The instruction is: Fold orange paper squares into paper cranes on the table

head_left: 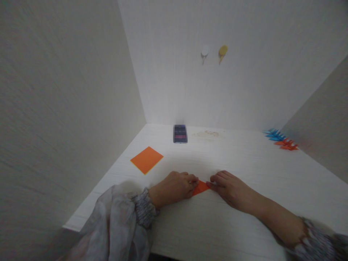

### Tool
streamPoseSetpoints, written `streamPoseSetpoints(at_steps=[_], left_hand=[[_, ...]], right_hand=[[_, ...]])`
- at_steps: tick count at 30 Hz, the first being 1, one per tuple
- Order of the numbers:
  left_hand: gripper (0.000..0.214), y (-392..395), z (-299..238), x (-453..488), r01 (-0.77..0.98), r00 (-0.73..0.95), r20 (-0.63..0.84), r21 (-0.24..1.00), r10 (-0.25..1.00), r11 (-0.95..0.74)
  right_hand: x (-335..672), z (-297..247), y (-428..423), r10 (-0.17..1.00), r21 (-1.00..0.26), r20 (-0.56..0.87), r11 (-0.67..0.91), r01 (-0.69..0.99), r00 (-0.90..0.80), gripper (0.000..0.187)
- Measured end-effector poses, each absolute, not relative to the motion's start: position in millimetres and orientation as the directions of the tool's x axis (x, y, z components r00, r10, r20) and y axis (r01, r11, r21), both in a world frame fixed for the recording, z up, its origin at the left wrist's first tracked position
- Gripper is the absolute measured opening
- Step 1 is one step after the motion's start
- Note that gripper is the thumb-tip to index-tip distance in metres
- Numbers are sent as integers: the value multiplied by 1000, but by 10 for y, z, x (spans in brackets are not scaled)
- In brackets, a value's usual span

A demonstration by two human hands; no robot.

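Observation:
A small folded orange paper [200,187] lies on the white desk [244,163] between my two hands. My left hand [174,188] rests knuckles up with its fingers curled onto the paper's left edge. My right hand [231,189] presses its fingertips, held together, on the paper's right corner. Most of the paper is hidden under the fingers. A flat orange paper square [146,159] lies apart on the desk, up and to the left of my left hand.
A dark rectangular pack [180,133] stands near the back wall. Several folded blue paper figures [274,135] and orange ones [287,144] sit at the far right. Two hooks, white [204,52] and yellow [223,52], hang on the back wall. Walls close in left and right.

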State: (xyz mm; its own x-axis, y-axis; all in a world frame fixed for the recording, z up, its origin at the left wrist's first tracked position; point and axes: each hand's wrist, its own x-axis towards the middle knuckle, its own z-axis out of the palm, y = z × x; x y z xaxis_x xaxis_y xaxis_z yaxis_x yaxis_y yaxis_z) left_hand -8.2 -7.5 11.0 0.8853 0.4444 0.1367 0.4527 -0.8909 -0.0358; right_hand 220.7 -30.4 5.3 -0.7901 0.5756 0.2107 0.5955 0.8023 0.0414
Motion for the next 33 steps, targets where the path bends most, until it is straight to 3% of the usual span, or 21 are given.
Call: streamPoseSetpoints(at_steps=[9,15,19,25,33], left_hand=[[32,-97,170,-103,420,900,136,-15,414,-908],[33,-138,228,-79,397,914,118,-67,388,-915],[34,-161,263,-68,398,913,122,-66,389,-915],[34,-174,263,-61,405,909,133,-59,395,-912],[33,-150,237,-84,427,902,120,-89,416,-900]], right_hand=[[2373,72,-274,519,-56,284,848,526,-806,25],[2296,44,-240,551,-144,400,827,544,-732,30],[2113,33,-241,603,-157,348,792,590,-718,34],[2041,24,-224,648,-132,227,760,636,-727,36],[2113,-35,-203,590,-2,254,793,610,-766,26]])
